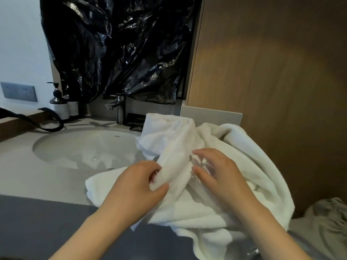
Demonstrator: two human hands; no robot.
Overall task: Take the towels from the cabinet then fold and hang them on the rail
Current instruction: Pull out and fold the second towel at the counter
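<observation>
Left wall: grey socket plate [18, 91]. Below it, a black strap [49, 122] lies across the ledge and onto the counter [24, 171]. Two dark pump bottles [59, 105] stand in the back corner, touching or nearly so.

Centre: round sink [82, 149] set in the counter, with the tap [118, 108] behind it. Crumpled black plastic sheet [122, 47] hangs above the tap.

White towel [180, 139]: bunched in a heap on the counter just right of the sink. Its left part overlaps the sink rim, and its near part hangs over the counter's front edge.

Left hand [135, 188]: thumb and curled fingers pinch a raised fold of the towel.

Right hand [219, 171]: fingers spread and loosely bent over the towel, tips at the cloth, nothing gripped. Slight blur at the fingertips.

Right: brown wood panel [272, 72] directly behind the towel. Rumpled grey cloth [323, 224] in the lower right corner.
</observation>
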